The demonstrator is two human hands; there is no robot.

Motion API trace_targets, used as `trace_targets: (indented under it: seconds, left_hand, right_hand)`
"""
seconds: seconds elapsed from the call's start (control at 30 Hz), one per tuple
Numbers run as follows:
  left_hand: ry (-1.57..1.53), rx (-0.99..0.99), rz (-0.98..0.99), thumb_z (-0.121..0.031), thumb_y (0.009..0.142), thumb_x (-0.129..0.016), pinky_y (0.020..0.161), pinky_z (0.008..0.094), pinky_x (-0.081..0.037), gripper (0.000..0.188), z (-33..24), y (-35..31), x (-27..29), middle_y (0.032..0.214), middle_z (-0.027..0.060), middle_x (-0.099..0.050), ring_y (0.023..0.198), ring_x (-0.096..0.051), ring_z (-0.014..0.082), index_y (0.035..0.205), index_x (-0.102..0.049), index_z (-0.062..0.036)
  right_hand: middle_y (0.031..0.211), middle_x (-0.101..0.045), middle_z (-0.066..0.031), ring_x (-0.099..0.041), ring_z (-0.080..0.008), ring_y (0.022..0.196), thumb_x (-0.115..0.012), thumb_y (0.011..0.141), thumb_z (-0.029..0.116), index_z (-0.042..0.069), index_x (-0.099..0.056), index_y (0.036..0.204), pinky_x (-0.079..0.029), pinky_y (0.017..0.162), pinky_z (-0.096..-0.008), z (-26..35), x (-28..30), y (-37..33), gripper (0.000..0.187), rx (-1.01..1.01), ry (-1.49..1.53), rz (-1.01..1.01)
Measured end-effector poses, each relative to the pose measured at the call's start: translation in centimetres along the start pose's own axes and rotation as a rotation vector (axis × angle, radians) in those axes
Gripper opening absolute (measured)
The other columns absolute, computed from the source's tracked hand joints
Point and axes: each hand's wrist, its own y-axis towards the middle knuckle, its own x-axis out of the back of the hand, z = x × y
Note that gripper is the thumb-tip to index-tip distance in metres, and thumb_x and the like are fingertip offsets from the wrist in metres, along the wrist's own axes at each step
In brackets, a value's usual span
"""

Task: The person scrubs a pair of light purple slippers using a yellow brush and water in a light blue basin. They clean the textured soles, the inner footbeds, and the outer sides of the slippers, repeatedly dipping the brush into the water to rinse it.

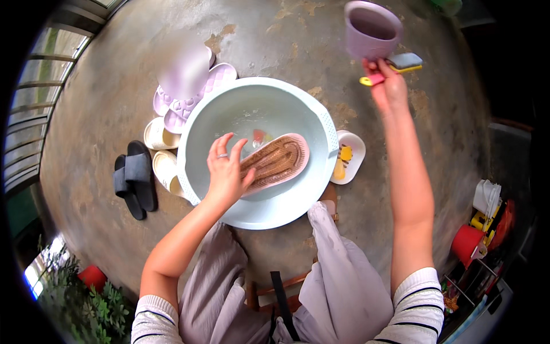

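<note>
Worn grey concrete floor (286,34), patched with brown, spreads under everything, a barred railing (28,121) along its left edge. Towards the floor's middle sits a round, pale blue plastic basin (266,222) of water. Inside lies a shoe (283,157), sole up, slanting from the basin's middle towards its right wall; the sole is brown, ridged and edged in pale pink. The left hand (226,172), wearing a ring (222,155), has its thumb against the sole's near end and its other fingers spread and curved; whether it grasps the shoe cannot be told. Beyond the basin's upper right rim, the right hand (391,87) is closed around a brush (404,62) with a pink and yellow handle and greyish bristles, just beside a lilac container (372,46). On the basin's bottom, a small red and green patch (259,136) is too blurred to tell if it is a label. Outside the left rim lie lilac slippers (220,77), cream shoes (164,167) and dark slides (141,178); just outside the right rim, a white slipper (356,152) bearing a yellow figure (344,159). Near the floor's right edge, a red container (466,243) stands among clutter, any lettering too small to read.
</note>
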Motion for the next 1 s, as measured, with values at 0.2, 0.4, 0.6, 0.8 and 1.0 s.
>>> trace_targets:
  seconds: [0.2,0.4,0.6,0.8,1.0]
  left_hand:
    - [0.003,0.044,0.319,-0.037,0.055,-0.093,0.112,0.0544,-0.032,0.132,-1.9,-1.0,-2.4,0.151,0.0227,-0.034,0.139,-0.034,0.0447,0.158,-0.017,-0.0067]
    - [0.009,0.074,0.38,-0.032,0.054,-0.092,0.108,0.0502,-0.039,0.132,-2.4,-0.4,-5.0,0.142,0.0243,-0.04,0.129,-0.044,0.0433,0.155,-0.016,0.0045]
    - [-0.459,0.204,0.204,-0.029,0.07,-0.081,0.105,0.0458,-0.044,0.104,0.0,0.3,-5.6,0.138,0.0246,-0.044,0.12,-0.052,0.0409,0.151,-0.026,0.0093]
    - [-1.59,0.965,0.635,-0.033,0.094,-0.055,0.095,0.037,-0.049,0.056,2.7,1.4,-2.2,0.116,0.0164,-0.063,0.11,-0.062,0.0241,0.139,-0.048,-0.0012]
    - [-0.681,0.533,0.03,-0.023,0.085,-0.071,0.107,0.0411,-0.042,0.074,3.6,-0.5,-4.2,0.139,0.0242,-0.049,0.128,-0.049,0.0378,0.147,-0.037,-0.0017]
  right_hand:
    - [0.09,-0.052,-0.0163,-0.057,-0.0255,0.075,-0.048,0.099,-0.008,-0.002,-0.044,0.098,-0.056,0.098,-0.0552,0.0,12.6,3.6,0.007,-0.151,0.022,-0.323]
    - [0.096,-0.052,-0.0207,-0.058,-0.0293,0.08,-0.045,0.1,-0.007,-0.008,-0.04,0.103,-0.055,0.101,-0.0557,-1.5,14.2,4.2,0.006,-0.214,0.109,-0.459]
    - [0.087,-0.052,-0.0108,-0.055,-0.0187,0.07,-0.048,0.101,-0.001,0.0,-0.044,0.105,-0.06,0.076,-0.0394,-1.8,10.2,-0.4,0.006,-0.128,-0.451,-0.435]
    - [0.084,-0.05,0.0017,-0.048,-0.0072,0.066,-0.06,0.099,0.011,0.007,-0.05,0.117,-0.042,0.056,-0.0222,-3.4,0.2,-11.6,0.021,-0.098,-0.647,-0.015]
    - [0.103,-0.054,-0.0072,-0.057,-0.0135,0.076,-0.062,0.096,0.014,0.008,-0.047,0.143,-0.05,0.07,-0.0292,-8.9,-3.1,-16.6,0.05,-0.11,-1.053,0.391]
